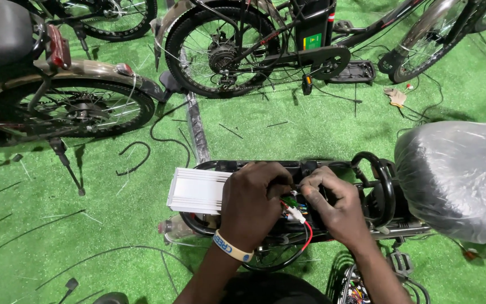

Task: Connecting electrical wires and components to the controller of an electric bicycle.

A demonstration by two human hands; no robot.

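Over the green artificial turf (pixel 322 129), your left hand (pixel 251 197) and right hand (pixel 333 205) met, fingers pinched narrow on a bundle of coloured wires (pixel 295 209) with a white connector. Just beside lay a ribbed silver metal box (pixel 195 190), on the black bicycle frame (pixel 367 174). A plastic-wrapped saddle (pixel 459 180) crowded your right; cut cable ties littered the turf.

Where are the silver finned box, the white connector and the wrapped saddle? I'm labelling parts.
Finned box (pixel 197 190), head view, middle of its ribbed top.
White connector (pixel 296 213), head view, its body between the hands.
Wrapped saddle (pixel 457 177), head view, centre of its plastic cover.
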